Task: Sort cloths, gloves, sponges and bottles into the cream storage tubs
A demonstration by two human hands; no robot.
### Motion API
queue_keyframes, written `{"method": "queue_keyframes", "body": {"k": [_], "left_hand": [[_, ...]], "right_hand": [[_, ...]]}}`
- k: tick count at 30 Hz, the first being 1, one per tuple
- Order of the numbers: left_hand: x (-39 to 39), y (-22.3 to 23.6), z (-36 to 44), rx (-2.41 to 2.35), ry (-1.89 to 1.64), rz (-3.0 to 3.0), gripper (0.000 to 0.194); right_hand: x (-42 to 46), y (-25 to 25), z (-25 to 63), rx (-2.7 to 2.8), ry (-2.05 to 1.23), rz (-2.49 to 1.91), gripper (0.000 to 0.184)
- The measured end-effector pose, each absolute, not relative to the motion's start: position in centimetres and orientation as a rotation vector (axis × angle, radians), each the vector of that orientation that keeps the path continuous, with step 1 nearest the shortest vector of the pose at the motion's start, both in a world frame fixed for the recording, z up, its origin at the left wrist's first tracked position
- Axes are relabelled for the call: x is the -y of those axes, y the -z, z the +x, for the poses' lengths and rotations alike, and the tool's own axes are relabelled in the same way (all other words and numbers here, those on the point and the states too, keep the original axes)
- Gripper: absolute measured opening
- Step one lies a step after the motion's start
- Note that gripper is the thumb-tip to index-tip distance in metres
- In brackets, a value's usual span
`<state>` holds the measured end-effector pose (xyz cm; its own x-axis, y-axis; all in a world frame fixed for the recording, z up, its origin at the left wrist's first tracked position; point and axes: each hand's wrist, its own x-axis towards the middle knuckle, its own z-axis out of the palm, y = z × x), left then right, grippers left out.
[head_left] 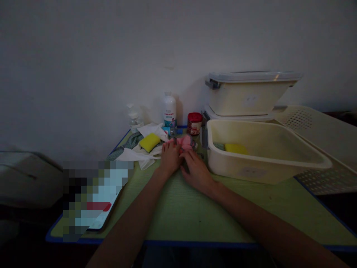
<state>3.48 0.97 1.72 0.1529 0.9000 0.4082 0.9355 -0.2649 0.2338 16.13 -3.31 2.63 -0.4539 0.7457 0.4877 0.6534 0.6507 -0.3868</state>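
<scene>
The crumpled pink bundle point(184, 140) looks like matt cloth, though dimly lit; the open cream rectangular tub point(234, 165) is smooth plastic.

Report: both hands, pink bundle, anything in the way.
Left grip on pink bundle; right grip at its near edge. Hold unclear. Nearby: yellow sponge left, cream bin right, neither blocking.

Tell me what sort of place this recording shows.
Probably an indoor room, perhaps in a home: a green table stands by a plain wall, with a white bottle among the household items on it.
</scene>
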Motion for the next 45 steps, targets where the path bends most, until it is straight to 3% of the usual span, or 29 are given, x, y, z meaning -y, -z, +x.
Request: {"method": "queue_keyframes", "body": {"k": [7, 12, 16, 23, 32, 42, 45], "left_hand": [[-1.0, -2.3, 3.8, 1.886, 0.863, -2.293, 0.018], [-1.5, -3.1, 2.4, 1.814, 1.169, -2.045, 0.033], [-1.8, -3.3, -0.1, 1.898, 1.268, -1.72, 0.044], [-1.9, -2.8, -2.1, 2.389, 0.888, -1.784, 0.054], [-2.6, -4.6, -3.4, 2.387, 0.608, -2.066, 0.038], [-2.7, -5.4, -2.5, 2.358, 0.469, -2.125, 0.042], [-2.8, -5.1, -2.4, 2.415, 0.47, -2.05, 0.056]], "right_hand": [[3.2, -2.5, 16.2, 2.275, -0.254, -1.116, 0.044], [3.2, -2.3, 16.4, 2.297, -0.259, -1.1, 0.055], [3.4, -2.4, 16.4, 2.326, -0.265, -1.132, 0.054], [3.8, -2.8, 16.1, 2.36, -0.249, -1.229, 0.047], [4.0, -3.0, 16.2, 2.388, -0.233, -1.228, 0.043], [3.9, -2.9, 16.1, 2.392, -0.231, -1.218, 0.038], [3.9, -3.1, 16.1, 2.385, -0.244, -1.234, 0.038]]}}
